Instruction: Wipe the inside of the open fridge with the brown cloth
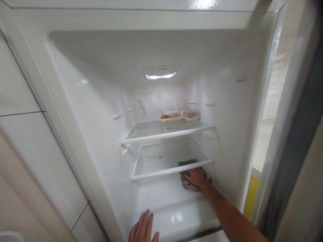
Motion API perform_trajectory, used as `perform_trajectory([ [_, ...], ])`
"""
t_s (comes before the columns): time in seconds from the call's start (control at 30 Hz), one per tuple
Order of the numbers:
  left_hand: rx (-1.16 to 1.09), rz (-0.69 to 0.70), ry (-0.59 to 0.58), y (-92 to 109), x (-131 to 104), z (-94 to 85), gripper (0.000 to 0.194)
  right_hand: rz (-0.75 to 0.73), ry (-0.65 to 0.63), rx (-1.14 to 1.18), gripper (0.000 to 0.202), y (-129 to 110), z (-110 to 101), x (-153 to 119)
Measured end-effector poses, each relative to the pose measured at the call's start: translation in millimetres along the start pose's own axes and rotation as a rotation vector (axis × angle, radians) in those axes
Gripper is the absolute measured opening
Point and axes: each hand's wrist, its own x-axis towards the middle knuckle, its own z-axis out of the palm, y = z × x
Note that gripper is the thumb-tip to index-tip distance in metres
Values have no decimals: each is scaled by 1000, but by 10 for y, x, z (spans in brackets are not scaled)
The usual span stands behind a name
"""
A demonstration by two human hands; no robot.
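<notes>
Deep in the fridge [97,111], under the lower glass shelf [151,176], my right hand [196,177] holds a dark patterned cloth [186,183] down against the white fridge floor [158,193]. The cloth is bunched around my fingers, and part of it shows through the glass. My left hand [142,228] is open at the front left of the fridge floor, its fingers stretched out against the white surface. The rest of that hand falls below the picture's edge.
An upper glass shelf [146,129] carries two wrapped food trays [171,116] at its back right. A lit lamp [161,72] sits on the ceiling. Small shelf ledges [210,104] stick out from the side walls. The fridge door [290,141] stands open at right.
</notes>
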Motion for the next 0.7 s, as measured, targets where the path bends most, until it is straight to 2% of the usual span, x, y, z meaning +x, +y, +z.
perform_trajectory([
  [0.17, 18, -7, 10, 33, 126, -156, 45, 21, -30, -11, 54, -92, -42, -486],
  [0.3, 5, -49, -8, 96, 191, -278, 46, 51, -96, 22, 54, -220, -208, -858],
  [0.43, -34, -81, -7, 117, 195, -310, 45, 55, -157, 41, 55, -415, -360, -1239],
  [0.57, -159, -139, 10, 146, 185, -333, 39, 48, -147, 52, 59, -725, -347, -1545],
  [0.7, -378, -323, 16, 219, 198, -483, 34, 12, -136, 117, 62, -1301, -245, -1595],
])
